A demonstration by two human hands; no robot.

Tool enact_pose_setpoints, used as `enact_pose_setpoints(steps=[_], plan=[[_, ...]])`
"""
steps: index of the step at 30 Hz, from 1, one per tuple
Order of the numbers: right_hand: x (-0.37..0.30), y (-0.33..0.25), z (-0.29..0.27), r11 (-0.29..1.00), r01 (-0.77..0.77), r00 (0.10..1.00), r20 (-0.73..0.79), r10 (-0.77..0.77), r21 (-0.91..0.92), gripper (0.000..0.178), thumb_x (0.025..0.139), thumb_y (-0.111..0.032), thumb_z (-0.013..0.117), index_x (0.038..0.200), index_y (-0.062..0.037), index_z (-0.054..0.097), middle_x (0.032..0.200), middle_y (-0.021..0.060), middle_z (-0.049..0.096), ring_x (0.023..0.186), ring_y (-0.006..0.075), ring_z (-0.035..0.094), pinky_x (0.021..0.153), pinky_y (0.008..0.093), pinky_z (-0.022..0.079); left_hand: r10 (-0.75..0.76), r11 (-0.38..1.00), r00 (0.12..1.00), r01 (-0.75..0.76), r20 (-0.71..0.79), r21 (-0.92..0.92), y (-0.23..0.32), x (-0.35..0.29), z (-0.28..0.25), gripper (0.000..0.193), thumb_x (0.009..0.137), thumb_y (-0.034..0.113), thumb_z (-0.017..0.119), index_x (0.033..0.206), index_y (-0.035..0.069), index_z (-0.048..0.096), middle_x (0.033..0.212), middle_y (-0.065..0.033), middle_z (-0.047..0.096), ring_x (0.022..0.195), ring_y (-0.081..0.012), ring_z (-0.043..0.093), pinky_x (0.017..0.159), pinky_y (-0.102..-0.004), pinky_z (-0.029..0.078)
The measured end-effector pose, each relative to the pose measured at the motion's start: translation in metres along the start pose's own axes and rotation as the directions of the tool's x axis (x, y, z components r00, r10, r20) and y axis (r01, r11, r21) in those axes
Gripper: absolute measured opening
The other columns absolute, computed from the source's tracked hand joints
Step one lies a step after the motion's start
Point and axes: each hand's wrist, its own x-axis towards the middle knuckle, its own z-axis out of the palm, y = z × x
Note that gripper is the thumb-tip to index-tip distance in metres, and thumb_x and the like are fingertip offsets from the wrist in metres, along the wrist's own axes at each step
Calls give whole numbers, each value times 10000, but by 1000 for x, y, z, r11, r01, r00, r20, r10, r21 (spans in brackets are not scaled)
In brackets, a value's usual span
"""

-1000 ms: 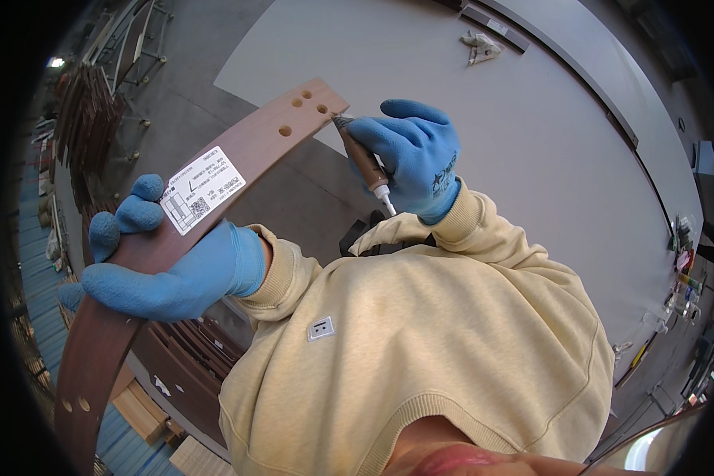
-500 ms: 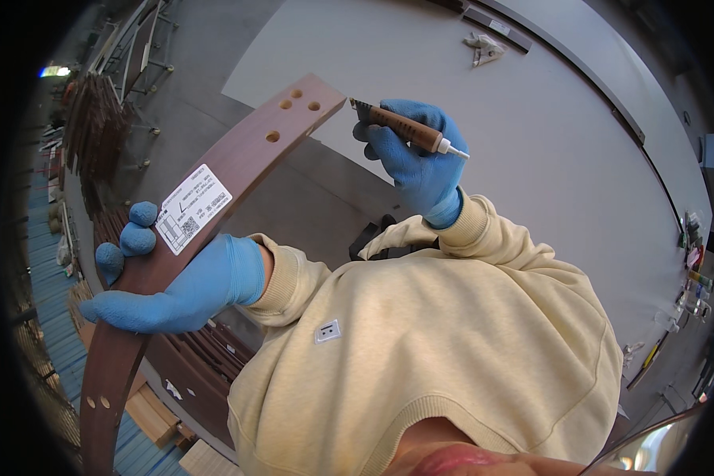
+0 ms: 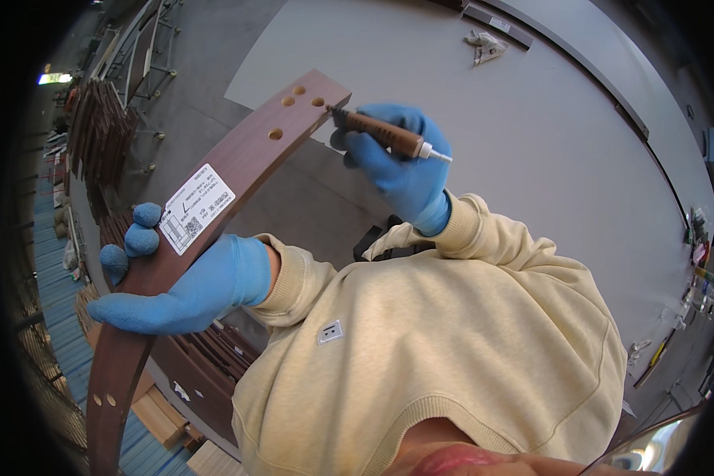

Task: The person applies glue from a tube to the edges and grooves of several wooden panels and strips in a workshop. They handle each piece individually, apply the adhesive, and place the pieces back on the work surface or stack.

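My left hand (image 3: 186,289), in a blue glove, is wrapped round a curved dark-brown wooden board (image 3: 250,163). The board is held tilted, its far end up and to the right. Several round holes are bored near that end, and a white label (image 3: 197,208) sticks to its face. Between the gloved fingers of my right hand (image 3: 411,170) is a brown touch-up paint tube (image 3: 385,133) with a dark brush-like tip and a white nozzle at the other end. The dark tip is at the board's right edge, just below a hole; whether it touches, I cannot tell.
A large pale tabletop (image 3: 531,151) spreads out to the right, with a crumpled cloth (image 3: 485,47) on its far part. Brown boards (image 3: 99,147) stand stacked at the left. More curved brown pieces (image 3: 206,357) lie below my left arm. Small tools (image 3: 654,353) sit at the right edge.
My right hand has moved left and slightly down, bringing the paint tube's dark tip along the board's edge. The board and left hand have shifted slightly to the right.
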Motion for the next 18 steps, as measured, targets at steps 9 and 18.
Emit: enact_pose_setpoints(steps=[9,18], plan=[[17,-14,-39,789,541,838,270,-475,-291,225,775,-121,837,986,-66,779,849,102,743,676,267,702,663,344,572,-28,959,989,67,144,-274,-17,18,-22,375,972,297,675,1304,258,505,904,-110,646,620,-196,575,609,-408,569],[31,-12,-46,431,797,600,635,-487,-423,295,825,-205,666,1109,-140,716,690,46,662,633,275,627,697,366,527,-87,947,934,185,346,-262,-28,39,-43,542,935,280,697,1439,293,499,900,-109,666,605,-181,521,583,-379,521]])
